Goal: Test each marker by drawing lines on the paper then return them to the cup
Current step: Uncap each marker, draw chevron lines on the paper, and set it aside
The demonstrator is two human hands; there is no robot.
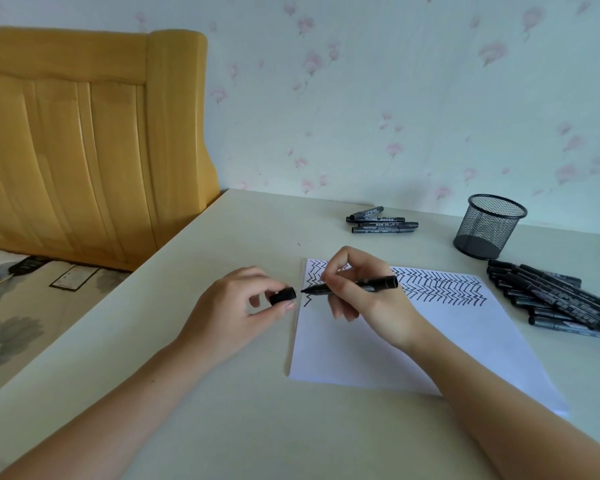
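Note:
My right hand point(364, 299) grips a black marker point(378, 284) lying nearly level, its bare tip pointing left above the paper's left edge. My left hand point(236, 306) pinches the marker's black cap point(283, 295) between thumb and fingers, a small gap away from the tip. The white paper point(395, 348) carries rows of black zigzag lines across its top. A black mesh cup point(487, 225) stands upright at the back right and looks empty.
A pile of several black markers point(558, 303) lies right of the paper. A smaller group of capped markers point(381, 221) lies near the wall behind the paper. A wooden headboard point(84, 143) and a bed sit to the left of the table edge.

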